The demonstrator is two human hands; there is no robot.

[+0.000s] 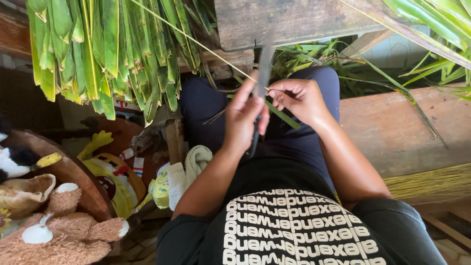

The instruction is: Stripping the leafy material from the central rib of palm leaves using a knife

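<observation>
My left hand (244, 119) grips a long dark knife (264, 68) with its blade pointing up and away over my lap. My right hand (298, 98) pinches a thin green palm leaf strip (282, 114) and its pale midrib (196, 43), which runs up and left toward the hanging leaves. The two hands are close together above my dark trousers, with the blade against the leaf near my right fingers.
A bunch of cut green palm leaves (98, 54) hangs over a wooden beam at top left. A wooden bench (402, 132) lies right, with a bundle of pale midribs (431, 181) on it. Soft toys (59, 225) and cloths (191, 167) sit lower left.
</observation>
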